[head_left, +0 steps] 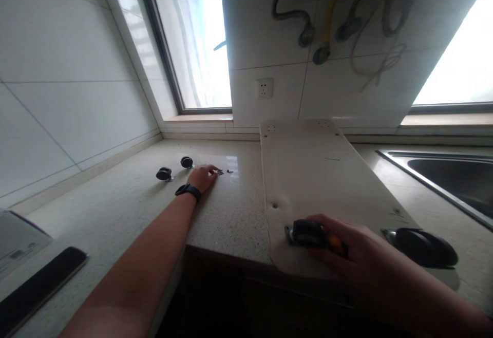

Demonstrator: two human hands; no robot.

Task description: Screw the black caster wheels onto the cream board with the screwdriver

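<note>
"Starting left, what do we see?"

"A near wheel [164,173] and a far wheel [187,162] sit on the tabletop [234,220], probably there for easy reach."

"And the left hand [202,177]?"

"Its curled fingers are at a little cluster of screws [220,172]; we can't tell whether the fingertips are pinched together or apart."

"Next comes the board [304,173]?"

"Yes, lying flat, perhaps so it stays steady with its holes facing up."

"The right hand [360,248]?"

"Closed around a held wheel [308,232] over the board's near left corner, metal plate outward, which we think leaves the plate uncovered. Something orange [339,245] shares that grip, too hidden for us to name."

"Farther right?"

"A corner wheel [427,248] at the board's near right corner, then the sink [458,173]."
</note>
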